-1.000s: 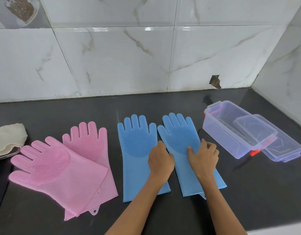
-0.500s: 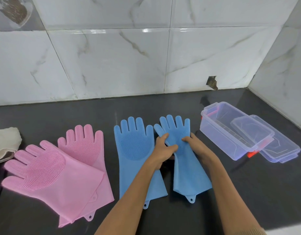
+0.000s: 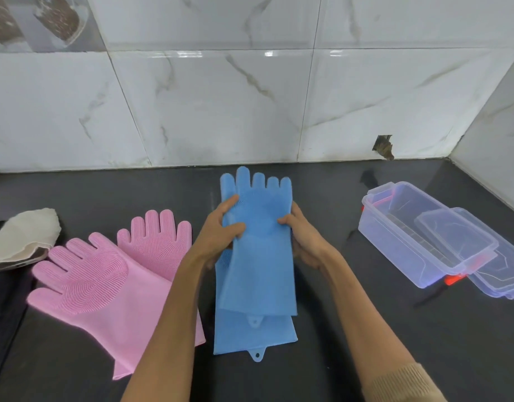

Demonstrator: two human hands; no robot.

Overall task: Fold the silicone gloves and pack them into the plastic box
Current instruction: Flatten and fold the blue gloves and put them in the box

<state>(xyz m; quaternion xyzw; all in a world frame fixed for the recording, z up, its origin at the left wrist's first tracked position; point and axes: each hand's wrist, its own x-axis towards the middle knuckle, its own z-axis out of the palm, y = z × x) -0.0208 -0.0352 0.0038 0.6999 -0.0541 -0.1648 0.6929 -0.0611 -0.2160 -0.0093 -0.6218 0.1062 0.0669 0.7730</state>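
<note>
Blue glove [image 3: 260, 256]: lifted, held by both palm edges over second blue glove [image 3: 254, 333], which lies flat on counter [image 3: 351, 329]. Left hand [image 3: 221, 230] and right hand [image 3: 300, 230] both pinch it. Pink gloves [image 3: 105, 285] overlap at left, unfolded. Plastic box [image 3: 418, 242] open at right, lid [image 3: 511, 282] tucked under it.

Risk: limp cuff may land skewed on lower glove; springy silicone could unfold.

Half a second back this glove lay flat beside its mate; now raised and centred over it.
</note>
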